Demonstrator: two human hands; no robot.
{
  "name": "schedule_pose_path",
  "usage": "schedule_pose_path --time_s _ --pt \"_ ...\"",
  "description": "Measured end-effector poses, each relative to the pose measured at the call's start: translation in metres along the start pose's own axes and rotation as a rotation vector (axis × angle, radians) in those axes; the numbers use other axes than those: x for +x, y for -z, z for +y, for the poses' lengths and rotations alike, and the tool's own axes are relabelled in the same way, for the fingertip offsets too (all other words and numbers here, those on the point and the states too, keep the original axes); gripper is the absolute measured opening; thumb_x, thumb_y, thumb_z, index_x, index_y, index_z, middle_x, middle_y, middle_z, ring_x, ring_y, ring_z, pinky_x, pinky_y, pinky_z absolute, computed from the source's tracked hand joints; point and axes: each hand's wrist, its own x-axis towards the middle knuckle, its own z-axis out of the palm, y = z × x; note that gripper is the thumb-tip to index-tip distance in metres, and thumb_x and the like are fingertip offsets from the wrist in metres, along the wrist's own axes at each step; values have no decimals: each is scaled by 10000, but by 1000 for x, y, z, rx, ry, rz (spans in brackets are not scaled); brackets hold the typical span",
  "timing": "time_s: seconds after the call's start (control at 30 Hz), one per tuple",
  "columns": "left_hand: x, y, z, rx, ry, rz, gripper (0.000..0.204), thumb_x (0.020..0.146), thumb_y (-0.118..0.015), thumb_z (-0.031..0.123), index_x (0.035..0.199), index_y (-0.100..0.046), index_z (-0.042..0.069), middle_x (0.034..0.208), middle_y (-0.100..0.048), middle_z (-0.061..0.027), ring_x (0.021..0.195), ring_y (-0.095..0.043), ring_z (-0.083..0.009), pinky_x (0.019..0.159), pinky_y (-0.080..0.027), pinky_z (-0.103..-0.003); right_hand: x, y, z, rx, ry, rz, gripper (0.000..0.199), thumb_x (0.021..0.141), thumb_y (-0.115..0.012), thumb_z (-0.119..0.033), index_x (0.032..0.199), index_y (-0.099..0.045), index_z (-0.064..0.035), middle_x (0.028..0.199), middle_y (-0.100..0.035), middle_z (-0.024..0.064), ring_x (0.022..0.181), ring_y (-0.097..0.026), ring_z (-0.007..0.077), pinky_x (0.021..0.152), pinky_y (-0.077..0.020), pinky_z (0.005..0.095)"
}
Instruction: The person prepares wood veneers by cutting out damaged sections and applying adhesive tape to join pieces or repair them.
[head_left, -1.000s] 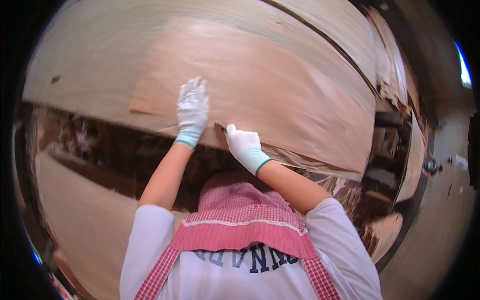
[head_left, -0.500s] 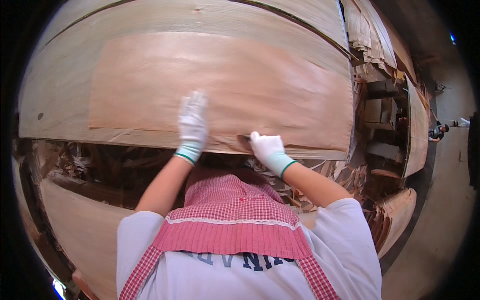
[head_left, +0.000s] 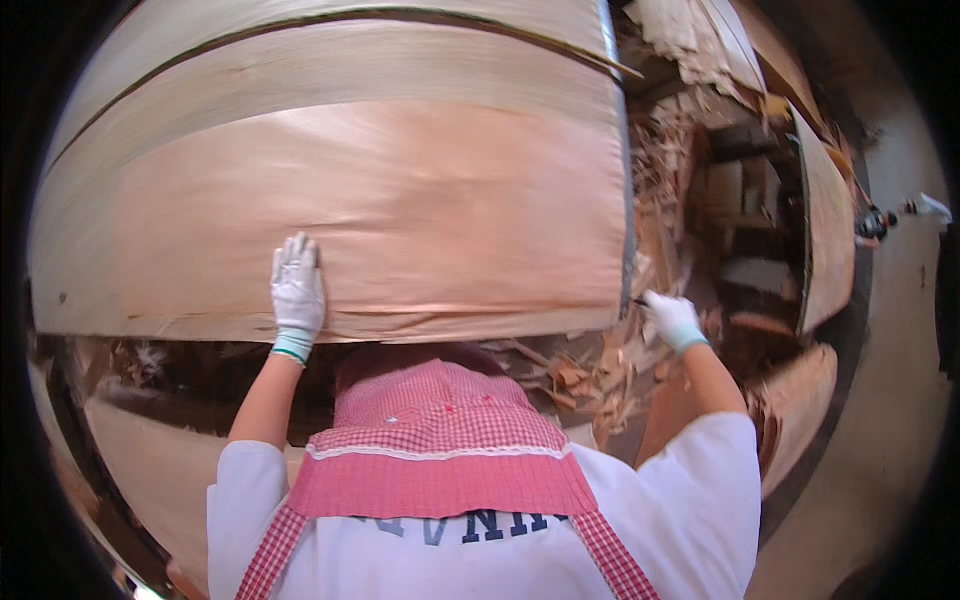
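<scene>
A reddish veneer sheet (head_left: 430, 200) lies over a larger pale wood sheet (head_left: 75, 250). My gloved left hand (head_left: 298, 285) rests flat on the reddish sheet near its front edge, fingers stretched out, holding nothing. Past the right end of the sheets, my gloved right hand (head_left: 672, 315) is closed on a small dark blade (head_left: 639, 301), with only its tip showing. The blade is just beside the front right corner of the pale sheet. The reddish sheet shows faint ripples across its middle and a narrow torn-looking strip along its front edge.
Veneer scraps (head_left: 600, 375) litter the space below the right corner. A long dark gap (head_left: 380, 14) runs across the wood farther back. Stacked boards (head_left: 828, 230) stand at the right, with ragged veneer sheets (head_left: 690, 40) behind. Another person (head_left: 874, 224) is far off right.
My right hand has moved right with the blade, from the sheet's front edge to beyond its right end. My left hand has shifted left along the sheet. The view has shifted too.
</scene>
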Motion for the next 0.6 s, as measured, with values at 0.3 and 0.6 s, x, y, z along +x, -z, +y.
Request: schedule_pose_path --time_s 0.3,0.6 --pt "5 19 -11 -127 56 -100 427 920 -478 183 1325 -519 56 1398 -503 -164 1320 -455 -306 1151 -289 -444 129 98 -226 335 403 464 176 860 -600 -153 993 -596 -37 1062 -641 177 916 -632 363 794 -517 459" --pt "-4 51 -95 -9 375 171 526 941 -528 238 1415 -422 38 1404 -468 -222 1297 -470 -338 1091 -367 -458 180 139 -336 47 394 -60 236 884 -609 -216 1016 -613 -20 1137 -602 213 1000 -610 397 812 -508 486"
